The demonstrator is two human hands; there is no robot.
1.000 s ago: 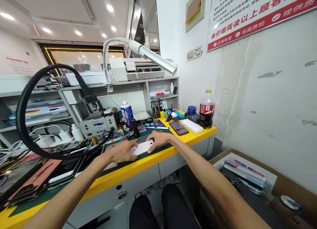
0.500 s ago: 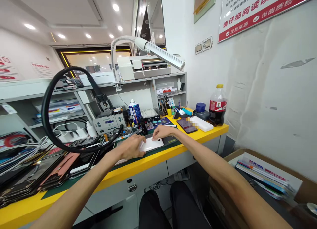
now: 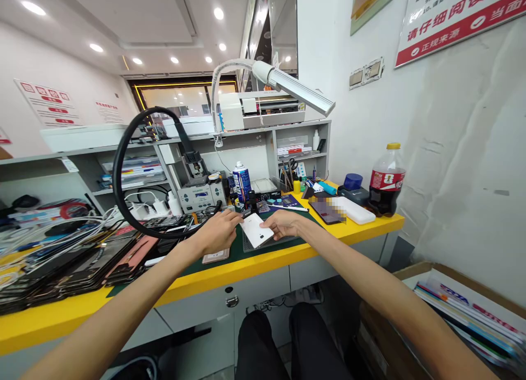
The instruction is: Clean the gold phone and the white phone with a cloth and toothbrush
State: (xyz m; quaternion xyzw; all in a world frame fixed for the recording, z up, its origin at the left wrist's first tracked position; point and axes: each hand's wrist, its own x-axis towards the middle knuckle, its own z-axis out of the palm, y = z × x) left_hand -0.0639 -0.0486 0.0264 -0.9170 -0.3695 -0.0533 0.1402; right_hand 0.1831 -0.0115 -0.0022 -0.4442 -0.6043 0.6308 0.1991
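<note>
A white phone-shaped panel is held tilted above the dark green mat near the bench's front edge. My right hand grips its right side between thumb and fingers. At its upper left corner, my left hand has its fingertips closed on the edge. A pinkish phone lies on the mat below my left hand. Behind the panel stand a small black bottle-like item and a blue spray can.
Stacked phone parts and white cables crowd the left. A black hose loops beside my left hand. On the right are a dark phone, a white case and a cola bottle. A lamp hangs above.
The white panel has been lifted and turned, from lying nearly level to tilted between both hands. The right hand now grips its right side. The whole view has shifted left.
</note>
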